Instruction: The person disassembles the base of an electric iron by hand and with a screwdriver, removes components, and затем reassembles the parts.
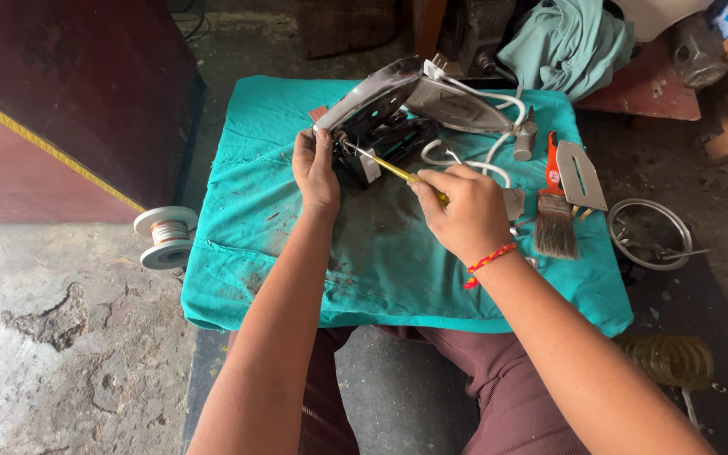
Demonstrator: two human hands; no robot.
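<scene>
An opened electric iron lies tipped on its side on a teal cloth, its shiny soleplate facing up and left and its black innards exposed. My left hand grips the iron's near edge and steadies it. My right hand is closed around a yellow-handled screwdriver, whose tip reaches into the black inner part. A red thread band circles my right wrist. The iron's white cord loops behind my right hand.
A paintbrush with an orange handle and a grey metal plate lie at the cloth's right. A round metal dish sits on the floor beyond. A wire spool stands left of the cloth. A dark red cabinet fills the upper left.
</scene>
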